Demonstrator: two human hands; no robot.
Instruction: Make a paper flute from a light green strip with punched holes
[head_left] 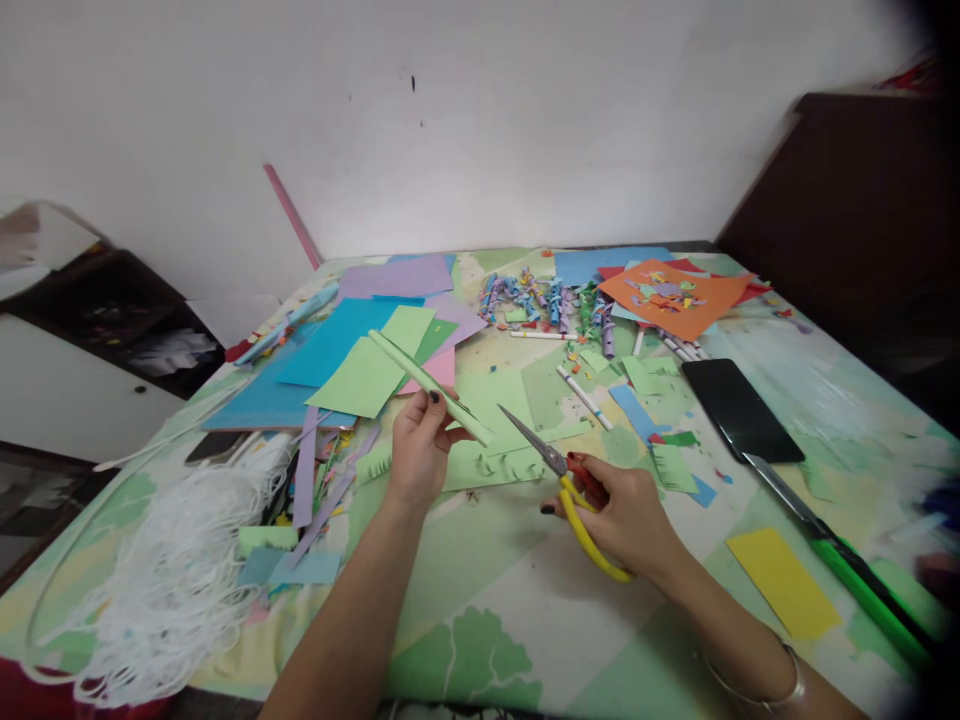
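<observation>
My left hand [421, 447] pinches a long, narrow folded strip of light green paper [420, 377], which slants from upper left down to lower right above the table. In my right hand [626, 510] is a pair of scissors [551, 455] with yellow and red handles. The scissor blades look closed and point up and left, a little apart from the strip's lower end. Beneath the strip lies a light green paper piece with a row of small cut, curled flaps [491, 467]. A larger light green sheet [502, 400] sits just behind it.
White cord [172, 560] is heaped at the left. Blue sheets [330, 350] and purple paper [397, 277] lie behind. Small curled paper pieces [555, 300] and an orange sheet [675, 298] are at the back. A black phone [742, 410], a green-handled knife [832, 545] and yellow paper [784, 582] lie right.
</observation>
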